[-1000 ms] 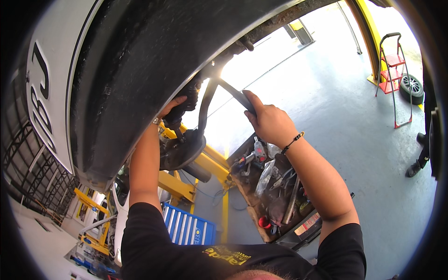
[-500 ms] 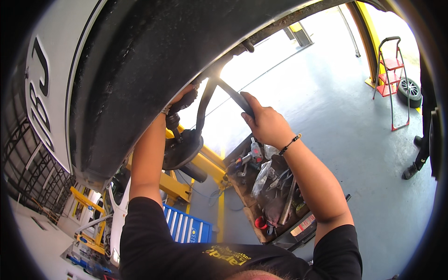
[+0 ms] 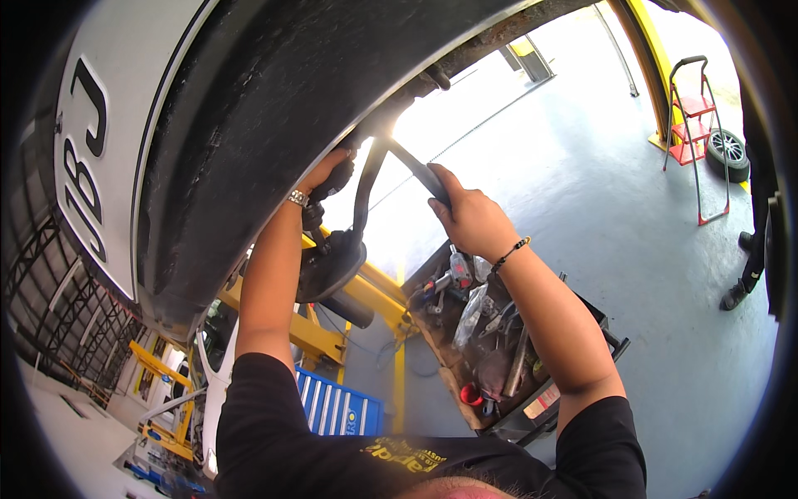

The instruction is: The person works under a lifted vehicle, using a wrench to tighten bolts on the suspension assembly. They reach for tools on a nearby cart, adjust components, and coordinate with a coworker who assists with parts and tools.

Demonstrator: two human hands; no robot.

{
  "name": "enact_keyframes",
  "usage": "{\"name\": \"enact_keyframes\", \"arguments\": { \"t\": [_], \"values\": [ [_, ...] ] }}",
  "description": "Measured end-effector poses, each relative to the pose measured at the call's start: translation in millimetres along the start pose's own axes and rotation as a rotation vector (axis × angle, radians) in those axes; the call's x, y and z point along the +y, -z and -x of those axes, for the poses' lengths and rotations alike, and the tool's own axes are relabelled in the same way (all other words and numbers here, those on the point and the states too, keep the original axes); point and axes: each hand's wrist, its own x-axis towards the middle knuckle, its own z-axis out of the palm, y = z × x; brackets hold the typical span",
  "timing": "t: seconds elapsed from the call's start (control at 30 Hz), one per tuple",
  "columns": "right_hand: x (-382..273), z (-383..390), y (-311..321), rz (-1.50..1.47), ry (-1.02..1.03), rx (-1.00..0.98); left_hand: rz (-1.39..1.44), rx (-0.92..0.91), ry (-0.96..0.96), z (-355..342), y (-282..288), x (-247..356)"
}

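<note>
I look up into a raised vehicle's black wheel arch (image 3: 274, 108). My right hand (image 3: 472, 218) is closed around a long dark tool handle (image 3: 420, 175) that runs up toward the underbody. My left hand (image 3: 326, 170), with a metal watch on the wrist, reaches up beside the arch and touches a dark suspension part (image 3: 341, 179); its fingers are partly hidden. A curved black arm (image 3: 363, 195) hangs between the hands, ending in a round dark plate (image 3: 328, 268).
A tool cart (image 3: 499, 349) full of wrenches, bags and a power tool stands below my right arm. Yellow lift arms (image 3: 366, 299) cross below. A red step frame (image 3: 694, 125) and a loose wheel (image 3: 730, 152) stand far right, near another person's legs (image 3: 752, 249).
Both hands stay on the same parts; the view has shifted slightly, with my right hand and the handle a little lower and left.
</note>
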Motion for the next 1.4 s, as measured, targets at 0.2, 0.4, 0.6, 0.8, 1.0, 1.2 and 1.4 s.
{"name": "enact_keyframes", "arguments": {
  "t": [0.2, 0.4, 0.6, 0.8, 1.0, 1.2, 1.4],
  "values": [
    [-3.5, 0.3, -11.4, 0.068, -0.05, 0.039, 0.629, -0.088, 0.392, 11.1, 10.2, -22.3],
    [-10.3, 3.5, -8.0, 0.11, -0.065, 0.062, 0.042, 0.013, 0.115, 39.6, 9.8, -51.9],
    [-16.0, 4.1, -0.2, 0.155, -0.083, 0.049, -0.109, -0.356, 0.054, 52.2, 21.1, -58.2],
    [-14.5, 3.3, -4.7, 0.069, -0.098, 0.031, 0.433, -0.371, 0.233, 44.2, 19.6, -45.6],
    [-10.7, 0.9, -8.9, 0.088, -0.086, 0.05, 0.549, -0.263, 0.312, 43.8, 14.5, -37.1],
    [-12.3, 0.8, -8.1, 0.126, -0.095, 0.075, 0.676, -0.505, 0.422, 63.4, 61.4, -58.1],
    [-15.2, 1.1, 1.8, 0.163, -0.112, 0.032, 0.466, -0.463, 0.328, 77.3, 61.3, -71.6]
  ]
}}
